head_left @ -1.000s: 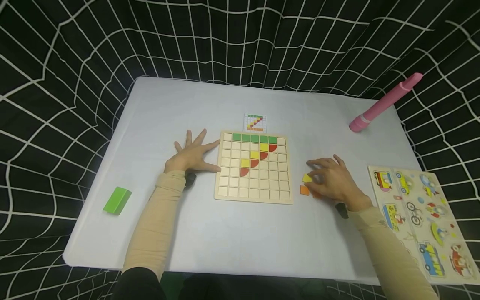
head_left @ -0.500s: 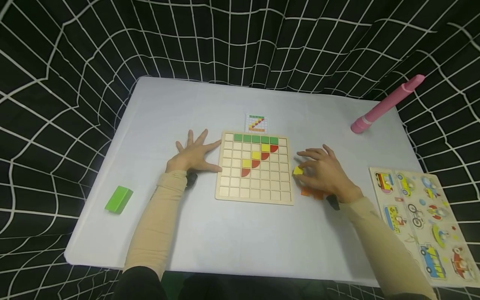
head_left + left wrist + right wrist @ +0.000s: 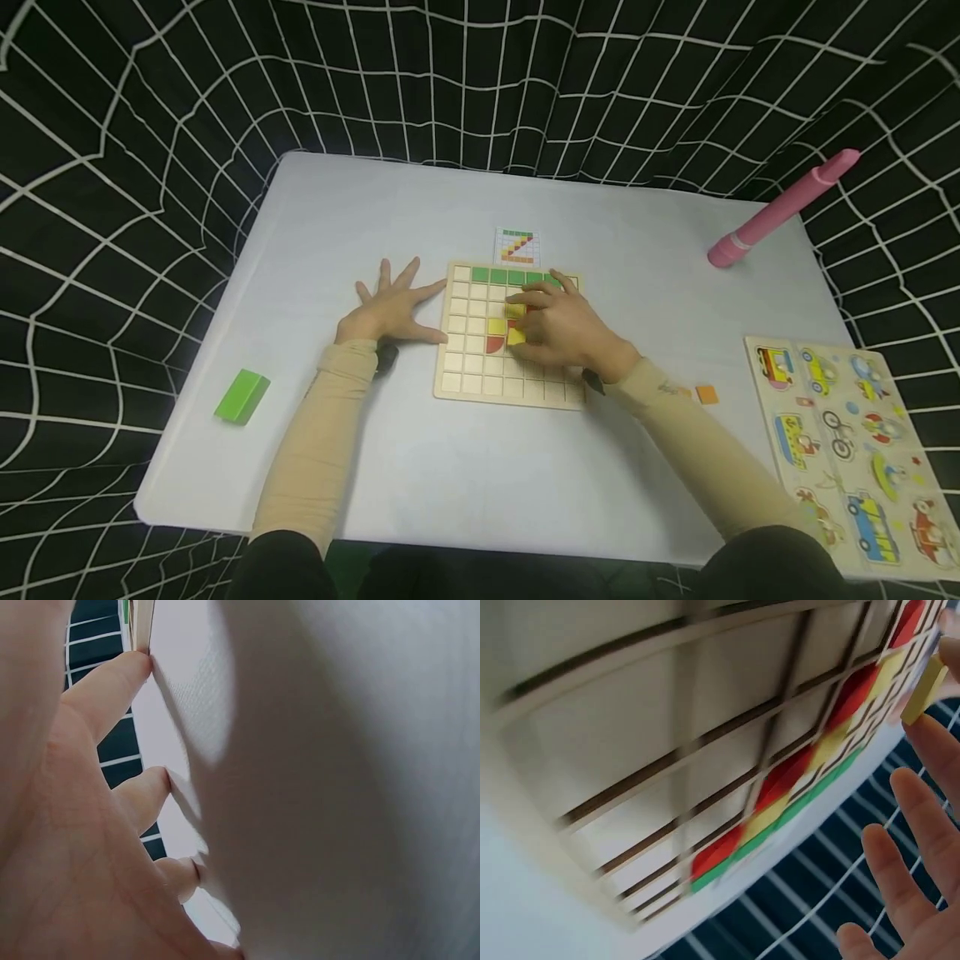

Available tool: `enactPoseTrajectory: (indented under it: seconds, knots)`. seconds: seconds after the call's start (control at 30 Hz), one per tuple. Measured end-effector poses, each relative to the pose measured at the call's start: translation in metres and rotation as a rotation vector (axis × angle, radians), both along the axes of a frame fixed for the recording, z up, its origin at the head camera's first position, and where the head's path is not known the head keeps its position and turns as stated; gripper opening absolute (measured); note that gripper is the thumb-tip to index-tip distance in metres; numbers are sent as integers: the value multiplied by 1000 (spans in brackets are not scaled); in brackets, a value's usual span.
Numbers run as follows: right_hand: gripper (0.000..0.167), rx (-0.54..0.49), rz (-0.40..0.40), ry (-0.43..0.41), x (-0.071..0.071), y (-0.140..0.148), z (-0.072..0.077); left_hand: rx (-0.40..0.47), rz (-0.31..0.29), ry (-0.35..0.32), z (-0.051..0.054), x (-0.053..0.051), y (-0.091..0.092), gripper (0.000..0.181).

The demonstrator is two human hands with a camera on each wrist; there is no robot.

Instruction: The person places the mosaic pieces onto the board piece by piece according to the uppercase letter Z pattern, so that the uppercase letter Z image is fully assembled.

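Note:
A wooden grid board (image 3: 474, 385) lies mid-table, holding a row of green square tiles (image 3: 497, 276) and a diagonal of yellow squares and red quarter-round tiles (image 3: 494, 344). Fingers spread wide, my left hand (image 3: 386, 317) rests on the table, its thumb and index fingertips touching the board's left edge. Over the board, my right hand (image 3: 566, 329) pinches a yellow square tile (image 3: 925, 690) between thumb and index finger, its other fingers extended. That tile is held above the grid in the right wrist view. My right hand hides part of the diagonal in the head view.
A small pattern card (image 3: 517, 247) lies behind the board. Orange tiles (image 3: 707, 394) lie right of it, partly behind my right sleeve. A green block (image 3: 242, 397) sits at left, a pink tube-shaped object (image 3: 780, 210) at back right, and a vehicle puzzle board (image 3: 855, 450) at right.
My right hand has picked the yellow tile up from the right of the board and carried it left over the grid. The orange tiles are uncovered. My left hand stays at the board's edge.

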State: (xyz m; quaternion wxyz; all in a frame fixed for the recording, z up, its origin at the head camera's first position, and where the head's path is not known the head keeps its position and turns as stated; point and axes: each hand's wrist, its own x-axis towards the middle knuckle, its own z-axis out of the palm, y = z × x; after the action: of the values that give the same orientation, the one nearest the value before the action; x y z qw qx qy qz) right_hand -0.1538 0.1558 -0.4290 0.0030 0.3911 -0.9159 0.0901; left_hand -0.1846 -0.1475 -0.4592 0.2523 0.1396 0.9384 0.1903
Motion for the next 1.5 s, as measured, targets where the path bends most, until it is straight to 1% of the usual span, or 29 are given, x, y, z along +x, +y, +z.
enactPoseTrajectory:
  seconds: [0.33,0.47,0.53,0.6,0.97,1.17,1.3,1.4,1.5]
  knots:
    - [24,91,60,-31,-6,-42,-3,14,-11,-12,3,-2,2,100]
    - [23,118,55,-47,-6,-50,-3,19,-10,-17,5,-2,2,101]
    - [21,124,48,-54,-6,-53,-2,18,-13,-16,6,-2,2,101]
    - [19,126,41,-67,-5,-54,-3,12,-15,-12,6,-2,3,102]
    - [21,134,19,-70,-5,-58,-10,-2,-25,-8,5,-3,2,103]
    - [18,120,38,-71,-5,-55,-9,-4,-23,-9,4,-2,2,103]
    - [18,110,50,-82,-5,-53,-9,-1,-20,-14,4,-1,1,103]
    - [22,100,28,-74,-6,-47,-8,3,-12,-21,3,-1,0,102]
    - [30,68,-16,-44,-6,-35,-7,4,-4,-26,4,-1,-1,103]
